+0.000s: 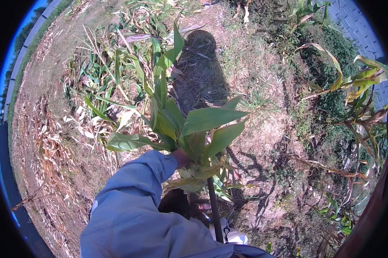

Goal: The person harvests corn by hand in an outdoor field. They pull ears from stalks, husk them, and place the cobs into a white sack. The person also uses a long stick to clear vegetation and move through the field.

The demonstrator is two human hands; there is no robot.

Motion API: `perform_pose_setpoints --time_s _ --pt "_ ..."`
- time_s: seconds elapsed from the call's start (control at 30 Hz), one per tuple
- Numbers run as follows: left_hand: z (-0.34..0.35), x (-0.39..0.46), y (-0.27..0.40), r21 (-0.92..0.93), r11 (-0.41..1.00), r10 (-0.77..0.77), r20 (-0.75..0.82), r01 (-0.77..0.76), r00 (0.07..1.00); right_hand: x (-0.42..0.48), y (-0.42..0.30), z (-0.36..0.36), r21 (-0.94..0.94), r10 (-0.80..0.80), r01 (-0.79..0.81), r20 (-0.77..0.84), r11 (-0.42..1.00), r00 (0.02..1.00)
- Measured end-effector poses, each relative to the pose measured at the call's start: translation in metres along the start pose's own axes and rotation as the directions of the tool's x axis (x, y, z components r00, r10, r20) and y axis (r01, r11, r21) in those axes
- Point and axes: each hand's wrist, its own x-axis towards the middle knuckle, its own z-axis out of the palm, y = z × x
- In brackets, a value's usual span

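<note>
My left hand (pixel 181 158), mostly hidden by leaves and a blue-grey sleeve, is closed around a green maize stalk. Broad maize leaves (pixel 210 121) fan out above and to the right of the fist, while paler, drying leaves (pixel 197 177) hang below it. A dark pole-like tool handle (pixel 215 209) runs from under these leaves down to the jacket's hem; its upper end is covered, so the kind of tool cannot be told. My right hand is out of view.
Cut maize stalks (pixel 94 77) lie in a heap ahead to the left. Dry husks and leaves (pixel 52 145) litter the ground further left. Standing, partly withered maize (pixel 364 84) lines the right side, with grey paving (pixel 352 22) beyond. A white object (pixel 237 237) lies near my feet.
</note>
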Motion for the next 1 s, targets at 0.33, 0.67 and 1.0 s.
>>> perform_pose_setpoints --time_s 0.33,0.67,1.0 --pt "-0.479 -0.162 -0.02 0.494 0.618 -0.163 -0.68 0.611 0.715 -0.108 -0.278 0.026 -0.606 -0.731 0.602 0.049 0.519 0.68" --pt "-0.301 -0.208 0.008 0.186 0.952 -0.116 -0.518 0.244 0.847 -0.073 -0.41 0.034 0.669 -0.87 0.685 -0.114 0.29 0.48" --pt "-0.268 -0.032 0.035 0.186 0.978 -0.09 -0.02 0.092 0.996 0.072 -0.233 -0.15 0.987 -0.72 -0.106 0.16 0.12 0.675"
